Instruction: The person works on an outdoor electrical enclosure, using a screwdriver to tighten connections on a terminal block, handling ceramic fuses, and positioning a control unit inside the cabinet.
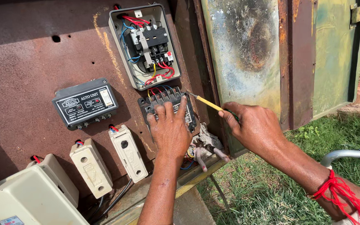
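My left hand [171, 127] lies flat on a black terminal unit [155, 100] mounted on a rusty metal panel [30, 62], its fingers spread over the unit's face. My right hand [253, 127] grips a yellow-shafted screwdriver [207, 103]; the tip points at the unit's upper right corner, next to my left index finger. Red and yellow wires run from the unit up into an open grey starter box [146, 46] with a black contactor and red and blue wiring inside.
A black control module [85, 103] sits left of the unit. Below it are two cream fuse holders [128, 153] [90, 166] and a cream box [26, 196]. Pliers [207, 153] lie on the ledge. A rusty open door [271, 58] stands right, with grass below.
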